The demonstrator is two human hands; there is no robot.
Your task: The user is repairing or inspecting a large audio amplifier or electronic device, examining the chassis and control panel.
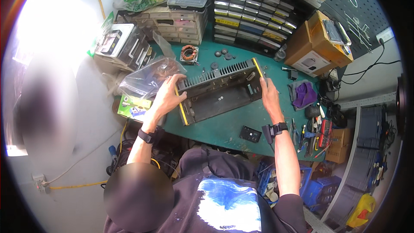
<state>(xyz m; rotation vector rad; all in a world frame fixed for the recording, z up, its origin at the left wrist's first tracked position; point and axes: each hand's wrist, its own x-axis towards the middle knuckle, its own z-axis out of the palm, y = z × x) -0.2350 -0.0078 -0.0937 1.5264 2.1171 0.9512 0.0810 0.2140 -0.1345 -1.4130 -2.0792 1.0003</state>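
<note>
Between my hands, over the green mat, is a black metal housing (224,106) shaped like an open box. Cooling fins run along its far side and yellow strips edge both ends; its right end sits farther from me than the left. My left hand (167,98) grips the left end, with the thumb over the inner edge. On the right end, my right hand (271,97) is closed around the wall, its fingertips partly hidden. A few small light spots show on the housing's inner floor. Whether its underside touches the mat I cannot tell.
Beyond the housing lie a copper-wound ring (189,54) and several dark round parts (224,53). Nearer me rests a flat black rectangular part (250,134). Rightward are a purple cloth (304,95) and hand tools (312,133). Drawer cabinets (254,13) and a cardboard box (315,43) stand behind.
</note>
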